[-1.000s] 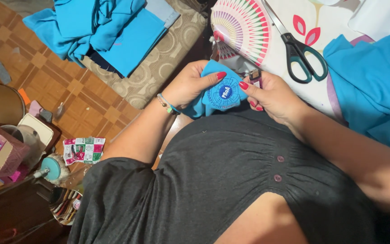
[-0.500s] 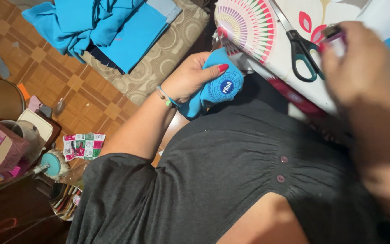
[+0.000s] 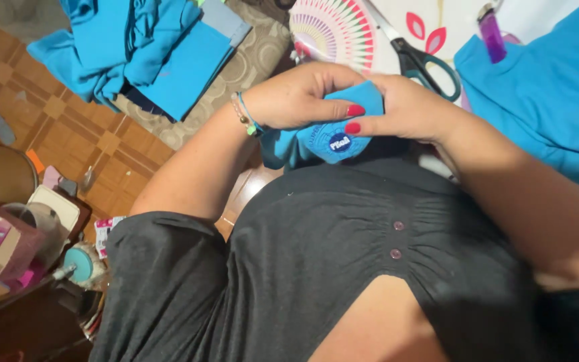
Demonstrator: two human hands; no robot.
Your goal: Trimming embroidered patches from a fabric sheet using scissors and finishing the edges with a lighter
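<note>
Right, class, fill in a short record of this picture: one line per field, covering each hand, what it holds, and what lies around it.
left hand: grips the blue fabric piece from above, thumb on its front
right hand: holds the same piece from the other side, thumb beside the round patch
fabric piece: bunched, held against the person's dark top
scissors: lying on the table, beyond the hands
purple lighter: on the table, beside the blue cloth
colour fan card: beside the scissors
fabric pile: blue, on the floor
</note>
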